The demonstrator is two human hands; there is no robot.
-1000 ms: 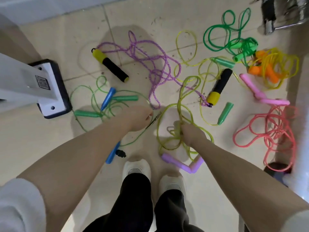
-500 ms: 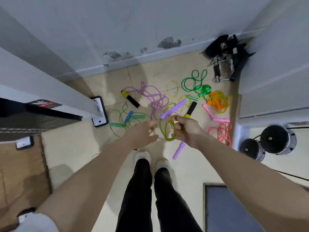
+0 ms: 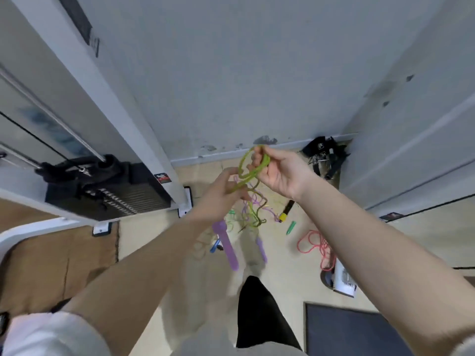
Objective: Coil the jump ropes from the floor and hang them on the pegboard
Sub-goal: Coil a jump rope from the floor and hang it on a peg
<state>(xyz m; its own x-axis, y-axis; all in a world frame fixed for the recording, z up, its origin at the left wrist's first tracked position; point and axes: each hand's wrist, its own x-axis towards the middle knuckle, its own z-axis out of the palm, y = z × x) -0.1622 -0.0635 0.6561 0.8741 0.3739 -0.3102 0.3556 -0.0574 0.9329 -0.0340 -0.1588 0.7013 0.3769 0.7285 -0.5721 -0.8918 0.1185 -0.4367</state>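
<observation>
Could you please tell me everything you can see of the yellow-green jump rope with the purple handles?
The yellow-green jump rope is a thin, glossy, plastic-looking cord, lifted off the floor. The right hand holds its looped coils, and the left hand pinches the cord just below. The rest trails down in loose kinks. Its two purple handles dangle beneath, motion-blurred, touching nothing I can make out.

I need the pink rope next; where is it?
The pink rope lies on the floor in the head view, right of centre, under the right forearm, just right of a green handle.
</observation>
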